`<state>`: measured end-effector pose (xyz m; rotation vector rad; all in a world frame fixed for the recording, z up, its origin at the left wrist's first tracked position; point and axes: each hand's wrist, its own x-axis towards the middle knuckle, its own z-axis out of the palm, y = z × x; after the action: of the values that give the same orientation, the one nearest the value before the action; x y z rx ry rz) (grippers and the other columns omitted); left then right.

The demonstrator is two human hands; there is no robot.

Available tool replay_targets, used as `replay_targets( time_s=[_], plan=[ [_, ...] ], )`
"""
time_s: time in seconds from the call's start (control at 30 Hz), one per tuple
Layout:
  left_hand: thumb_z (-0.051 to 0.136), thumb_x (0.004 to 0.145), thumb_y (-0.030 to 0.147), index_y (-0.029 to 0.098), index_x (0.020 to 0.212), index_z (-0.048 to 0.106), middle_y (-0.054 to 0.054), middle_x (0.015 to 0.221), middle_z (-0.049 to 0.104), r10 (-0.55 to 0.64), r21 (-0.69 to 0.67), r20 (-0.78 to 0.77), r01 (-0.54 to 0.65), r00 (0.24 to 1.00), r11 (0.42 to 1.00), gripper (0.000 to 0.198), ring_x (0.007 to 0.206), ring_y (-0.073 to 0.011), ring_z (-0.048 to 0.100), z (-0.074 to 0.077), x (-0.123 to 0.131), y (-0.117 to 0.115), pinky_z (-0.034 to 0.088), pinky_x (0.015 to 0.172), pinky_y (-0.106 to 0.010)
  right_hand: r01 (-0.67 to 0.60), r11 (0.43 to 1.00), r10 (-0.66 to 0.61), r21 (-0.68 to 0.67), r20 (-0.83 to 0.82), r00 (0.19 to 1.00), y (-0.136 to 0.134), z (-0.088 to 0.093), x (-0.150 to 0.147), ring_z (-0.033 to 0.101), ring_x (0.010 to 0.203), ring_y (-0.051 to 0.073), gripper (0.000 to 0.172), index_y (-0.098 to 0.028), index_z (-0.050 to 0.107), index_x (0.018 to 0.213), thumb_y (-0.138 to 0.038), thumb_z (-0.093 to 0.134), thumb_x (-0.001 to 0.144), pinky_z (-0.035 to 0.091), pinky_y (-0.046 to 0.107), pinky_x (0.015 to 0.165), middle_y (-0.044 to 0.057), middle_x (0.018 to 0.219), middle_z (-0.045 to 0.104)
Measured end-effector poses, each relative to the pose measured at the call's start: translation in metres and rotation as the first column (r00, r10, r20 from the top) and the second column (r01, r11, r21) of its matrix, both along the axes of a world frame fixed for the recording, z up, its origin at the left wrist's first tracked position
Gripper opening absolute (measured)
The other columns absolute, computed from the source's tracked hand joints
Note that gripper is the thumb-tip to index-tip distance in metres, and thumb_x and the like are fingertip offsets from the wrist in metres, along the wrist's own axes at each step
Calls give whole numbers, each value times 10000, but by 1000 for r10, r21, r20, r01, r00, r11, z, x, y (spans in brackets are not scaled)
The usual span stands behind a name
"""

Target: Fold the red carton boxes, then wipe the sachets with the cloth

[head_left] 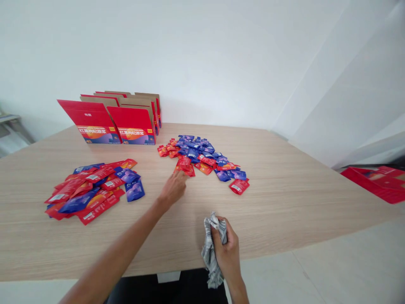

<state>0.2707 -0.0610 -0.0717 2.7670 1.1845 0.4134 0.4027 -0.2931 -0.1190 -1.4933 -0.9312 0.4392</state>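
My left hand [173, 188] reaches forward over the wooden table [284, 202], fingers pinched at a red sachet [185, 168] on the near edge of the middle pile of red and blue sachets [202, 158]. My right hand [226, 249] is closed around a crumpled grey striped cloth [211, 253] at the table's front edge; the cloth hangs below the hand. A second pile of red and blue sachets [91, 190] lies to the left.
Several red cardboard boxes [117, 120] with open flaps stand at the back left of the table by the white wall. Flat red packaging [376, 181] lies on the floor at the right. A grey object shows at the far left edge.
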Motion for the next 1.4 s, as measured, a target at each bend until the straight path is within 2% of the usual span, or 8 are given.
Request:
replay_targets(
  time_s=[0.17,0.33,0.47,0.77,0.97,1.13,1.27,1.4],
  plan=[
    [602,968,46,241,1487,656,-91,1612,608,-327,-56,-15,326,945,944,557,1506,-235,526,-21,99,-14,434,1248,-383,206,978,-210,-45,-110,971,-2,-14,33,778,939,308,445,-186,817,1016,-607,750,890,611,380,875,90,949,840],
    [718,1029,242,202,1508,615,-143,1670,530,-325,-52,0,325,946,944,491,1516,-367,524,-28,165,-5,464,1218,-635,247,963,-267,-104,-261,928,0,-28,47,778,1090,363,529,-188,841,1049,-651,772,805,593,455,986,116,1050,861],
    [734,1032,341,205,1458,651,-141,1599,587,-263,-53,9,263,965,963,455,1453,-361,577,-31,180,-14,502,1180,-633,213,970,-239,-119,-287,928,-1,-29,46,774,1125,364,545,-186,843,1092,-651,770,817,567,476,1042,120,1114,857],
    [718,1031,316,171,1352,675,-135,1467,653,-17,-105,16,19,1000,994,355,1369,-331,620,-30,146,-52,560,1098,-547,205,966,-243,-158,-277,930,-2,-32,49,783,1086,375,572,-187,848,1067,-692,753,815,589,454,978,117,1075,867],
    [620,975,122,-15,1571,481,-358,1517,574,144,-205,22,-137,989,969,627,1460,-462,543,-31,109,-79,516,1143,-539,209,967,-243,-142,-291,925,-1,-30,49,784,1071,375,559,-188,852,1033,-686,773,790,582,448,966,114,1066,866],
    [651,881,164,68,1616,469,-268,1403,688,108,-329,128,-60,986,942,763,1377,-429,604,-26,68,-102,516,1150,-558,205,967,-241,-152,-280,929,-1,-25,45,777,1084,377,569,-191,837,1038,-701,746,802,577,458,982,119,1086,864],
    [452,999,185,64,1657,378,-233,1467,666,104,-431,293,33,951,902,672,1350,-286,653,-21,32,-122,488,1218,-463,236,962,-262,-136,-230,937,-3,-20,38,777,1061,367,569,-184,816,1040,-700,738,814,581,445,970,124,1064,859],
    [344,1103,294,176,1658,406,-194,1555,615,236,-575,633,243,738,781,570,1380,-257,630,-28,4,-156,577,1106,-431,211,975,-221,-70,-186,957,-7,-14,22,788,957,312,490,-189,794,1048,-650,722,899,607,375,877,96,993,849]
  ],
)
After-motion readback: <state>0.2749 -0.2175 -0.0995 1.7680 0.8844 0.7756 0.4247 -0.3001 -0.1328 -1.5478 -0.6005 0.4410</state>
